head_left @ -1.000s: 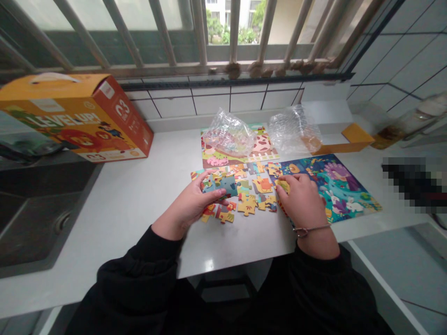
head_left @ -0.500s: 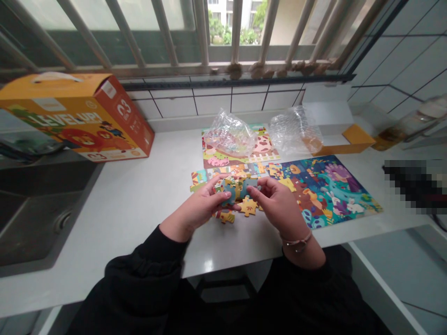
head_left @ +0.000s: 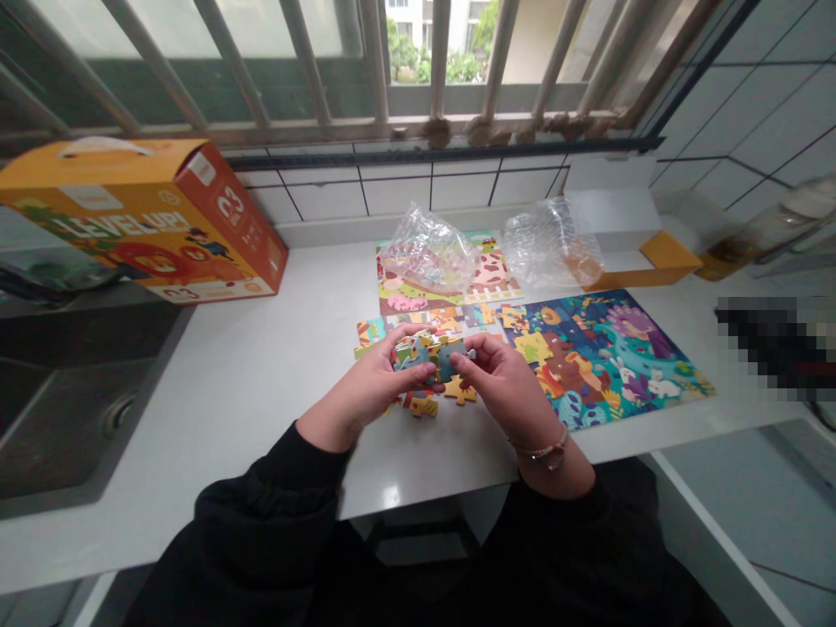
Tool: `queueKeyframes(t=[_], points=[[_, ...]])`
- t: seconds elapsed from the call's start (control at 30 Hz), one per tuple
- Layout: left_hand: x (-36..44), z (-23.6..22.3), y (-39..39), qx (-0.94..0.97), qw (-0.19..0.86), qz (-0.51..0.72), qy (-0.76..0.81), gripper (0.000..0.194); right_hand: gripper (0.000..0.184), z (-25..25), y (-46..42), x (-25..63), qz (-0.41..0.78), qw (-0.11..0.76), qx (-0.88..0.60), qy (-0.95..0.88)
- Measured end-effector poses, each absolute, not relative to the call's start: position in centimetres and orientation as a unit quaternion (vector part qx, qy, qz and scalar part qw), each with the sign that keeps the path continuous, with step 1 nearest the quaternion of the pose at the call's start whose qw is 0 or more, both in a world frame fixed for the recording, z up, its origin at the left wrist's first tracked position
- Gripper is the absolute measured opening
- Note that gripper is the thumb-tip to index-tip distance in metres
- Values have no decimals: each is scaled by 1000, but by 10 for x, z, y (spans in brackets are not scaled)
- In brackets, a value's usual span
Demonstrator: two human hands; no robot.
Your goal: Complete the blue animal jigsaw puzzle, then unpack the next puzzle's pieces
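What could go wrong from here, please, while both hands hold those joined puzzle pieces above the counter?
1. The joined pieces, pinched between the left hand and the right hand, may bend and come apart.
2. A dropped piece could scatter the loose pieces lying just below.
3. The right forearm lies close to the finished puzzle, whose near corner sits by the counter edge; a nudge might push it off.

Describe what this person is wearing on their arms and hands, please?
Both arms are in long black sleeves of soft, slightly bunched fabric that end at the wrists. The left hand is bare, with no ring or band showing. The right hand is bare too, with a thin bracelet around its wrist.
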State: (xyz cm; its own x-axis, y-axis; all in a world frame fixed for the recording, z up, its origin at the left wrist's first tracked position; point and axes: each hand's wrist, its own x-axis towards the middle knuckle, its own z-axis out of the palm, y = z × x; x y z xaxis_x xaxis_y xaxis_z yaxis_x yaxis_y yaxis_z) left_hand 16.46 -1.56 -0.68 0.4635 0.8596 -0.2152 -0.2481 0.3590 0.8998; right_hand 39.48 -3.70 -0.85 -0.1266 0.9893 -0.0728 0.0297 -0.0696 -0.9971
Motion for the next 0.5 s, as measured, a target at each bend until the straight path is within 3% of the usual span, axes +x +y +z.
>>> queueKeyframes(t=[0.2,0.4,0.5], points=[[163,-9,-14,410,770,367,323,61,59,-10,-34,396,534,467,-507,-490],[159,-9,-15,381,768,381,346,71,56,16,-47,463,427,508,-591,-459],[157,-1,-17,386,759,394,347,67,55,14,-73,510,373,485,-660,-435]])
